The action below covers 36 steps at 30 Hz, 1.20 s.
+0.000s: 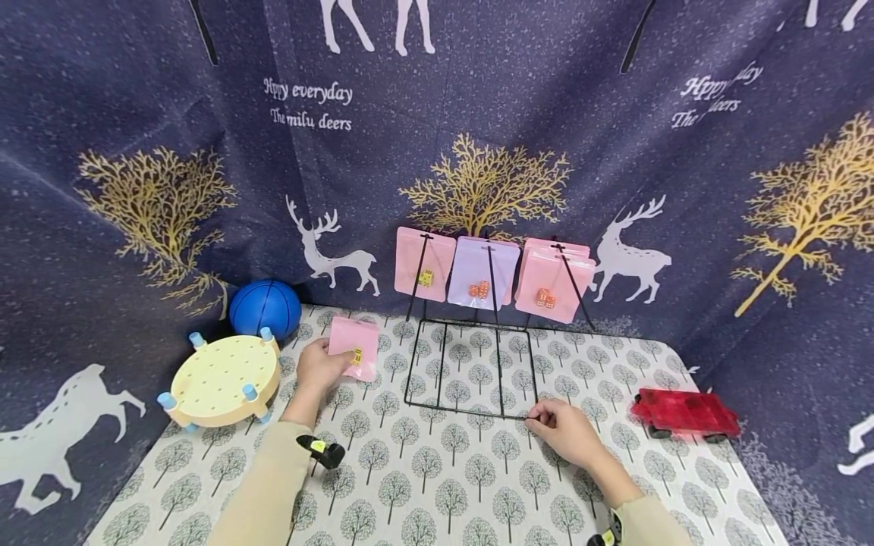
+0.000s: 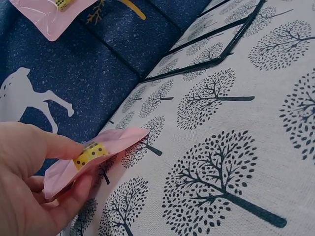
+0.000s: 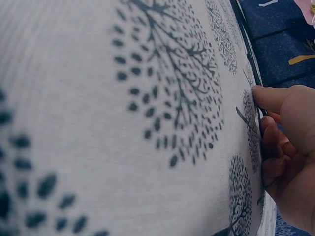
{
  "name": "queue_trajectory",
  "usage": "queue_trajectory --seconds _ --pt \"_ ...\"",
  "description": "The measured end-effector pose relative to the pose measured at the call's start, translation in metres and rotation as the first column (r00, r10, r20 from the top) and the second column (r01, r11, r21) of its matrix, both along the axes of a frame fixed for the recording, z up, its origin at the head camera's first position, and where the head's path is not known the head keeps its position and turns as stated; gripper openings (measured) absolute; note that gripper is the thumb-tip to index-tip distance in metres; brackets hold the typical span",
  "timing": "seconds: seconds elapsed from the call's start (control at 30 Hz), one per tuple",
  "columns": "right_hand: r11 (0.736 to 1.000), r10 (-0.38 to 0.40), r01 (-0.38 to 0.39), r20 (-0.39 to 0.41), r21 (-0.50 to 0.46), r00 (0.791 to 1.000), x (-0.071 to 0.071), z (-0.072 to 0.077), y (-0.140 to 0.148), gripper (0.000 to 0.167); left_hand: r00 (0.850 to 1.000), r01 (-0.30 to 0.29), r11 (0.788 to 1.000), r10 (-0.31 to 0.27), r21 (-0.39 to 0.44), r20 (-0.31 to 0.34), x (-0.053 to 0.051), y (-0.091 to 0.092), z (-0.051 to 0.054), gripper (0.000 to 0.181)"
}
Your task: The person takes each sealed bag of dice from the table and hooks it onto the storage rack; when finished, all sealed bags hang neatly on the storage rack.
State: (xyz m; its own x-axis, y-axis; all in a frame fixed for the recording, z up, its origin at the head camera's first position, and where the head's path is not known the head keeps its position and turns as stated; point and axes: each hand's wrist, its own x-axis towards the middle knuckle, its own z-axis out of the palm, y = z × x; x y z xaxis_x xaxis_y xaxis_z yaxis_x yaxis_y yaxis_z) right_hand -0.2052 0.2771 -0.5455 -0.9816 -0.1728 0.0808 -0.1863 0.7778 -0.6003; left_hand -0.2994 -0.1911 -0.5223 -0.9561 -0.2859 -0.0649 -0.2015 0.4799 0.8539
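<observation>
My left hand [image 1: 317,368] pinches a small pink pouch [image 1: 358,334] above the tablecloth, left of a black wire display rack [image 1: 501,379]. In the left wrist view, yellow dice [image 2: 91,155] with black dots show in the pouch near my thumb. My right hand [image 1: 567,432] holds the front right corner of the rack's base between thumb and fingers. From the rack's prongs hang a pink pouch [image 1: 408,258] with yellow dice, a lilac pouch [image 1: 467,265] with orange dice, and pink pouches [image 1: 563,280] at the right, the front one with orange dice.
At the left stand a cream round pegged board [image 1: 225,379] with light blue feet and a blue ball [image 1: 265,309]. A red toy car [image 1: 686,412] sits at the right. A dark blue deer-print curtain [image 1: 437,98] hangs behind the tree-print tablecloth [image 1: 410,485].
</observation>
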Motion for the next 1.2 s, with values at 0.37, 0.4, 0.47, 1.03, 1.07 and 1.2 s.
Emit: queue_trajectory --seconds 0.37,0.4,0.47,1.03,1.07,1.2 --pt "1.0 0.005 -0.005 0.004 -0.007 1.0 0.001 0.0 0.0 0.01 0.999 0.049 0.979 -0.046 0.2 -0.022 0.006 0.003 0.002 0.063" --pt "1.0 0.004 -0.004 0.003 -0.006 1.0 0.001 0.0 0.0 0.01 0.998 0.055 0.978 -0.051 0.202 -0.024 0.006 0.003 0.003 0.063" --pt "1.0 0.005 -0.005 0.001 -0.005 1.0 0.001 0.0 0.0 0.01 0.998 0.065 0.981 -0.06 0.183 -0.034 0.007 0.004 0.003 0.064" --pt "1.0 0.004 -0.004 -0.006 -0.004 1.0 0.002 0.001 -0.001 0.011 0.981 0.146 0.962 -0.111 0.232 -0.158 0.02 0.016 0.008 0.057" --pt "1.0 0.003 -0.003 -0.002 -0.006 1.0 0.002 0.001 -0.001 0.01 0.979 0.153 0.96 -0.115 0.236 -0.166 0.021 0.017 0.009 0.056" --pt "1.0 0.001 0.0 0.005 -0.007 1.0 0.002 0.001 -0.001 0.009 0.97 0.185 0.949 -0.135 0.254 -0.202 0.028 0.02 0.012 0.053"
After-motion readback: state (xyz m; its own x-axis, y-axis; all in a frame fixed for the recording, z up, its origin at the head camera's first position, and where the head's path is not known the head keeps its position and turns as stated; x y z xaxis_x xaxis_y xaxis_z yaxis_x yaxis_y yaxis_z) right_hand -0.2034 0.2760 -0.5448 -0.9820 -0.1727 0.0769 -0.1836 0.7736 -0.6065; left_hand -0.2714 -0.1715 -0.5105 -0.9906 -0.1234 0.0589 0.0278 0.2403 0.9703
